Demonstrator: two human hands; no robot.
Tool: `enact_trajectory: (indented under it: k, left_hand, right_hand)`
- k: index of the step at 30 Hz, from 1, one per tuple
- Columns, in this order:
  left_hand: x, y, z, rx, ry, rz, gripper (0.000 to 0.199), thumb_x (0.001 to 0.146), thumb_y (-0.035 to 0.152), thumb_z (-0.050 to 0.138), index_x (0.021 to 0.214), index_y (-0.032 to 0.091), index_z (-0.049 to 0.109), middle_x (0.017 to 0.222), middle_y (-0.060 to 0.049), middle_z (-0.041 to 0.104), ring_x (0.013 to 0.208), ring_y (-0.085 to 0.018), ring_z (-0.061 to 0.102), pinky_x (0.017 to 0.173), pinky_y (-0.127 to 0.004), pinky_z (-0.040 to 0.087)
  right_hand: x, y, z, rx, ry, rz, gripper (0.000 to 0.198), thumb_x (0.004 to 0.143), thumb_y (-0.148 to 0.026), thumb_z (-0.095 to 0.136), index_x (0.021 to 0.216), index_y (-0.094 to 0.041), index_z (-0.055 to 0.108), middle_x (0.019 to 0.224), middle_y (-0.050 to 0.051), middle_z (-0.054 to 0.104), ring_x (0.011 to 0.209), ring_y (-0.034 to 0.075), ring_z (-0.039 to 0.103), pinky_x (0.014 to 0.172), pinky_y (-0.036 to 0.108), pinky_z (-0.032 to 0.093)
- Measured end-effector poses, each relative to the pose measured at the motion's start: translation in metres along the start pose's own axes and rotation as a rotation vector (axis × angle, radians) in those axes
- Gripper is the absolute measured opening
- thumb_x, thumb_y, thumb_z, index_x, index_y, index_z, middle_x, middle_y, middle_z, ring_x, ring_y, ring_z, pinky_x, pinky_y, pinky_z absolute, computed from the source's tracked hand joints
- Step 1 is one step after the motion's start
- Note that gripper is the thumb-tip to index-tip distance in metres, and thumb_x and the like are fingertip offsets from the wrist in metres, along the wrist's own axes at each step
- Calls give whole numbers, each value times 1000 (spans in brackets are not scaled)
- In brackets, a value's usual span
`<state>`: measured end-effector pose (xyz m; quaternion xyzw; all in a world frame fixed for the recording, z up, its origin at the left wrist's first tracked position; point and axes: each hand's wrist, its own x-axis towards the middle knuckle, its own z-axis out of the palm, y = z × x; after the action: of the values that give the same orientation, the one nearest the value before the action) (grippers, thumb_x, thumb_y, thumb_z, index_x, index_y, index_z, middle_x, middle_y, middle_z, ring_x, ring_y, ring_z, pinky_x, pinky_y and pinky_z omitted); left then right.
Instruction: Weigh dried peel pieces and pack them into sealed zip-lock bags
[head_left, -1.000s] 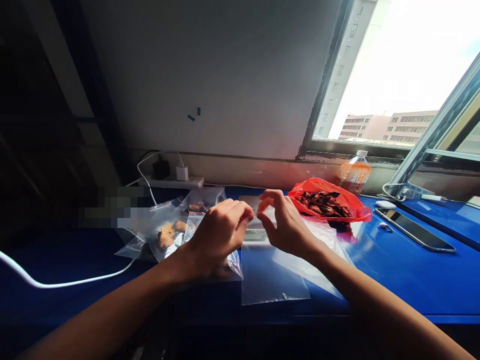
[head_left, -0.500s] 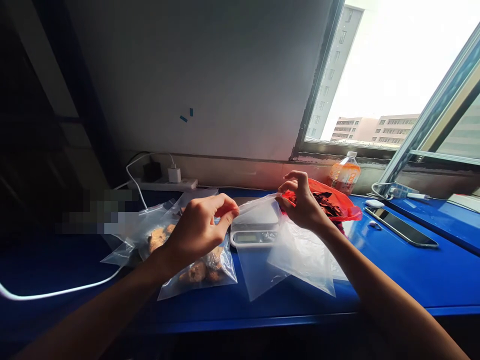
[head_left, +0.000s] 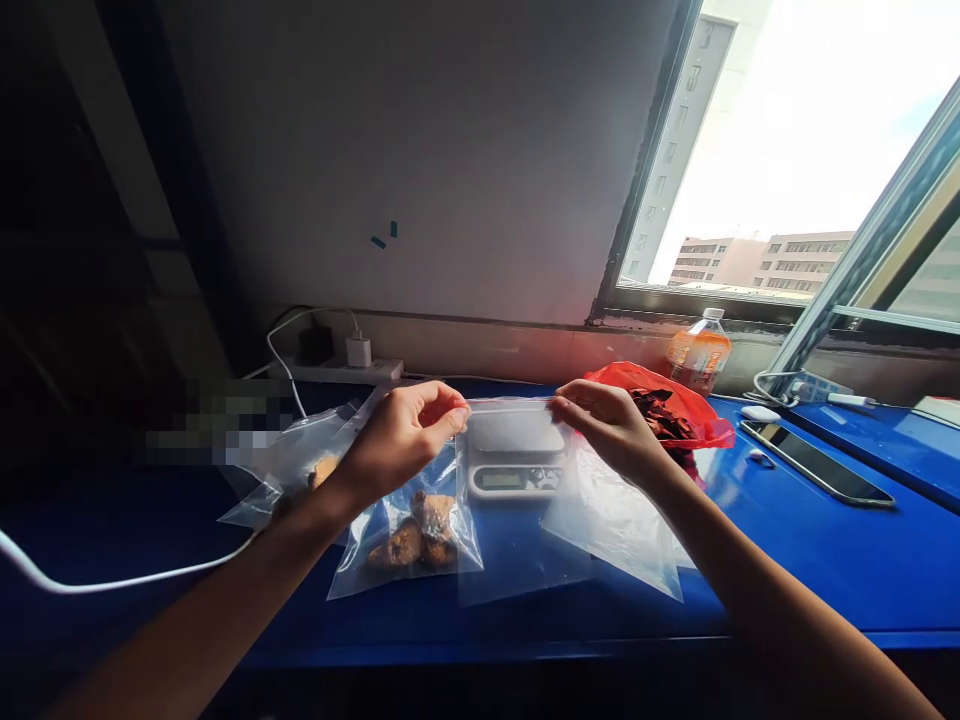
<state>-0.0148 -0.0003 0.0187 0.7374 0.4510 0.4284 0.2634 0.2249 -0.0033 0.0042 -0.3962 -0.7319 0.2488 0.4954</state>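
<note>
Between my two hands hangs a clear zip bag [head_left: 517, 565], flat and see-through, with a thin red line along its top edge. My left hand [head_left: 401, 435] is closed in a pinch on its upper left corner. The upper right corner is pinched by my right hand [head_left: 611, 430]. Behind the bag, a white digital scale [head_left: 516, 482] shows through the film. Beside it on the left lies a zip bag of brown dried lumps [head_left: 412, 545], partly under my left forearm. Several flat clear bags [head_left: 619, 525] lie below my right hand.
A red plastic bag [head_left: 709, 432] of dark dried pieces sits behind my right hand, near an orange drink bottle [head_left: 701, 350]. A phone [head_left: 817, 462] lies on the right of the blue table [head_left: 795, 590]. A power strip [head_left: 386, 372] and white cable stand at the back left.
My left hand has closed on the bag's left corner. The bag, formerly slanting from my right hand, is now stretched level between both hands. My right hand's raised fingers have come down onto its corner.
</note>
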Motion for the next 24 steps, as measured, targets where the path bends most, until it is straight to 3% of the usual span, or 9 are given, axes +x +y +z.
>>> enact_trajectory:
  k: [7,10,16,24]
  left_hand:
    - [-4,2,7,90,-122,35,26,80,43,59,82,18,68,77,-3,68,71,-18,59,66,-29,45]
    - [-7,3,9,126,-100,164,20,82,36,57,78,18,65,76,-2,67,73,-17,60,70,-29,46]
    - [-13,3,13,249,28,578,7,81,16,56,77,16,61,73,-1,62,70,-13,57,66,-26,47]
    - [-14,1,19,270,24,698,8,81,11,56,83,16,61,75,-1,62,73,-13,57,69,-25,48]
  right_hand:
    - [-4,-3,5,-133,26,-81,23,87,-38,54,78,-18,62,71,3,66,67,14,60,63,27,45]
    - [-6,-5,3,-183,-7,-152,18,85,-34,57,83,-18,63,78,4,68,71,14,61,64,27,47]
    - [-10,-8,6,-307,-37,-367,4,82,-20,58,80,-18,61,76,2,66,67,12,60,65,26,47]
    - [-16,-18,15,-381,5,-436,4,81,-16,60,82,-19,63,80,3,63,72,12,58,67,26,47]
